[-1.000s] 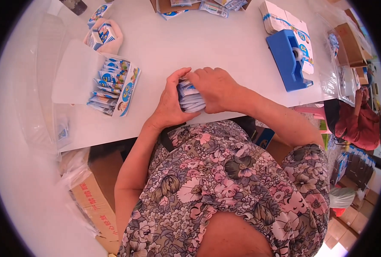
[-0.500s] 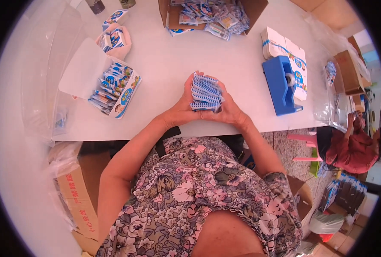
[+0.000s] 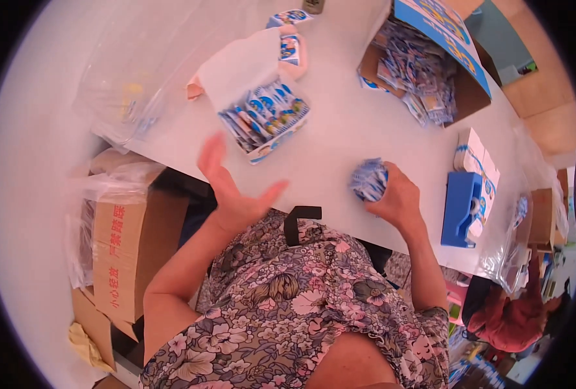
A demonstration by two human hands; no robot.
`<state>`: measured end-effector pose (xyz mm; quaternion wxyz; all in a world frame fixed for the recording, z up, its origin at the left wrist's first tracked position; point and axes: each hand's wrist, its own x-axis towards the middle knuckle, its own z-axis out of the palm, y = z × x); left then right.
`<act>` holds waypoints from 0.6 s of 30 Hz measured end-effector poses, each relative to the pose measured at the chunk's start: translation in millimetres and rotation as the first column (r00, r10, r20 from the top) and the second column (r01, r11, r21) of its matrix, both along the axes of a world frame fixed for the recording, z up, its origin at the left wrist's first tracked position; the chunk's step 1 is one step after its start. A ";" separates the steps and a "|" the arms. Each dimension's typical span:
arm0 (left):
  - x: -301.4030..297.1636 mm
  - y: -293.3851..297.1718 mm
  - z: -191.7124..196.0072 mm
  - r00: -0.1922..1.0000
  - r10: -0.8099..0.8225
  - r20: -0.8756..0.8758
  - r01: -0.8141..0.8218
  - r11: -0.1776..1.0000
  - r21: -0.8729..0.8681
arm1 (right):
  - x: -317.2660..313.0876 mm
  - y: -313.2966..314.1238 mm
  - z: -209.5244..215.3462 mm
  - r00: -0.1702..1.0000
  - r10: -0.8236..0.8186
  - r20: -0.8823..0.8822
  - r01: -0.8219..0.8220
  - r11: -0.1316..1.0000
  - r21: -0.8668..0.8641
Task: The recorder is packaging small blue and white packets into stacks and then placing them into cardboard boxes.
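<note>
My right hand (image 3: pixel 399 198) is wrapped round a bundle of small blue-and-white packets (image 3: pixel 368 179) above the table. My left hand (image 3: pixel 237 198) is empty, its fingers spread, a little blurred, near the table's front edge. Just beyond it stands an open white carton (image 3: pixel 280 143) with its lid tipped back and a row of similar packets (image 3: pixel 266 115) upright inside.
A large cardboard box (image 3: pixel 474 97) at the far right spills loose packets (image 3: pixel 424 84). A blue tape dispenser (image 3: pixel 460 211) stands beside flat white cartons (image 3: pixel 489 165). Behind the open carton is a pink container (image 3: pixel 294 61). A brown box (image 3: pixel 123 253) sits lower left; a person in red (image 3: pixel 508 318) is at right.
The view has turned left, so the table's things appear farther right. My left hand has let go of the bundle and moved toward the open carton; my right hand alone keeps it.
</note>
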<state>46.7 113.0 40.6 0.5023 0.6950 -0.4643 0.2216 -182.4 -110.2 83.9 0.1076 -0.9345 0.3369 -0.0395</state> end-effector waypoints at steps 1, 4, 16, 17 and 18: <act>12.5 1.4 -4.4 1.000 0.008 -0.003 -0.008 1.000 -0.009 | 1.5 -4.6 0.4 1.000 0.008 -0.003 -0.008 1.000 -0.009; 58.6 -5.3 -22.7 0.909 0.020 -0.416 0.036 0.991 0.126 | 29.7 -7.1 22.5 0.984 -0.066 -0.165 0.099 0.975 0.199; 31.3 -44.6 -36.8 0.884 0.028 -0.466 0.020 0.995 0.098 | 224.2 30.8 86.1 0.971 0.239 -0.007 -0.236 0.960 0.149; 30.8 -44.6 -38.2 0.875 0.030 -0.483 0.021 0.995 0.099 | 231.7 34.3 74.9 0.958 0.279 -0.066 -0.268 0.954 0.136; 30.0 -44.8 -36.0 0.873 0.022 -0.486 0.032 0.994 0.104 | 235.8 37.9 62.9 0.944 0.306 -0.125 -0.291 0.949 0.125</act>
